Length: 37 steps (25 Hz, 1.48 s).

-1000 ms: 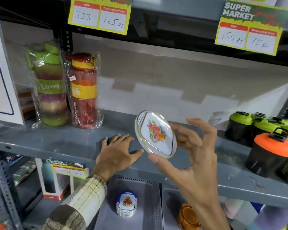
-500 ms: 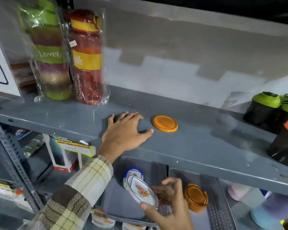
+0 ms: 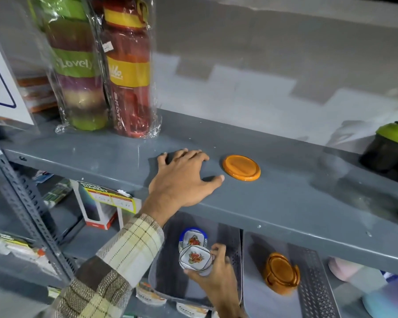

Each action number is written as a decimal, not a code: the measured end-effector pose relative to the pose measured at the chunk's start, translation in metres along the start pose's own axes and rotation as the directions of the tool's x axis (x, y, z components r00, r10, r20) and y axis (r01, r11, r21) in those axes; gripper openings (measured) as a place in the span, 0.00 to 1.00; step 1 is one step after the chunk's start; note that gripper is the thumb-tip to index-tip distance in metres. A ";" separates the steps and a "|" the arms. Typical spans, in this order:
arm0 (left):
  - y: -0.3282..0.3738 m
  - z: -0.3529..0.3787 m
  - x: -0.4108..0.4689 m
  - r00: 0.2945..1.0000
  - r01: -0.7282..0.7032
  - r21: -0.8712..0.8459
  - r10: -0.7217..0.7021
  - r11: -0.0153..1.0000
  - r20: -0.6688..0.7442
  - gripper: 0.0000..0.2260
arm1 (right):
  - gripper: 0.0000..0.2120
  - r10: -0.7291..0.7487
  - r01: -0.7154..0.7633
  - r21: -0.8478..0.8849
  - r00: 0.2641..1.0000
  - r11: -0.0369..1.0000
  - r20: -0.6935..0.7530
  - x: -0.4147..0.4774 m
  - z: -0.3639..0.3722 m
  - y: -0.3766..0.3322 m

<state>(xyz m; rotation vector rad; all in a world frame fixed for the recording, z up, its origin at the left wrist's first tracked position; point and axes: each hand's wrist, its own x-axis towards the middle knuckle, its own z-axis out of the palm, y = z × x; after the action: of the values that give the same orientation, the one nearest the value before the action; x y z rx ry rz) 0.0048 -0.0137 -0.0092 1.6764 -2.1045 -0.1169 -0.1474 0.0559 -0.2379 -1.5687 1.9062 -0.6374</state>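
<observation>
Under the grey shelf (image 3: 285,203), the right hand (image 3: 216,274) is holding a floral dish (image 3: 195,258), grip clamping its rim, just beside the matching stack (image 3: 193,239). Only the setting-down seems to be remaining; the left hand (image 3: 182,180) is resting on the shelf, grip apart.

Moderately bright, soft light from above. Glare streaks on the plastic-wrapped bottles (image 3: 126,72). Left hand (image 3: 182,180) casts a soft shadow on the grey shelf (image 3: 285,203). Level below is dimmer. Wide-angle bending at frame edges; green-lidded shaker (image 3: 391,148) at right edge blurred, overall slightly soft.
</observation>
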 end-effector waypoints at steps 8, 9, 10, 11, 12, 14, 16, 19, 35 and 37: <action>0.001 -0.002 0.000 1.000 -0.006 0.007 0.006 1.000 0.013 0.31 | 0.42 -0.019 0.014 -0.064 0.996 0.998 -0.084 0.035 0.022 0.012; 0.001 -0.001 -0.001 1.000 -0.002 0.004 0.002 1.000 0.011 0.31 | 0.42 -0.025 0.020 -0.061 0.996 0.998 -0.091 0.037 0.025 0.014; 0.001 -0.001 -0.001 1.000 0.003 0.000 -0.003 1.000 0.010 0.30 | 0.42 -0.037 0.031 -0.064 0.995 0.997 -0.091 0.039 0.029 0.015; 0.000 -0.001 -0.001 1.000 0.007 -0.005 -0.007 1.000 0.010 0.30 | 0.42 -0.041 0.034 -0.082 0.995 0.996 -0.088 0.040 0.032 0.015; 0.000 -0.001 -0.001 1.000 0.007 -0.009 -0.007 1.000 0.013 0.30 | 0.42 -0.047 0.037 -0.108 0.994 0.994 -0.094 0.042 0.036 0.015; 0.000 -0.001 0.000 1.000 0.007 -0.013 -0.007 1.000 0.019 0.30 | 0.44 -0.073 0.050 -0.162 0.988 0.986 -0.137 0.044 0.041 0.017; 0.000 -0.001 -0.001 1.000 0.012 -0.019 -0.012 1.000 0.014 0.30 | 0.45 -0.104 0.074 -0.178 0.981 0.981 -0.163 0.046 0.045 0.019; 0.001 0.001 -0.001 1.000 0.005 -0.026 -0.005 1.000 0.001 0.29 | 0.47 -0.121 0.097 -0.155 0.981 0.983 -0.152 0.051 0.051 0.023; 0.000 0.001 0.001 1.000 0.004 -0.030 -0.003 1.000 0.012 0.30 | 0.64 -0.182 0.276 -0.269 0.927 0.923 0.328 0.098 0.019 0.007; -0.001 0.002 0.000 1.000 0.006 -0.031 -0.006 1.000 0.004 0.31 | 0.64 -0.185 0.309 -0.321 0.913 0.895 0.363 0.116 0.023 0.017</action>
<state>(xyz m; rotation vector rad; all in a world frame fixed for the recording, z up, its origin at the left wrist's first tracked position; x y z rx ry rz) 0.0049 -0.0139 -0.0109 1.6663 -2.0903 -0.1541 -0.1586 -0.0542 -0.2818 -2.0404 1.6509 -0.0961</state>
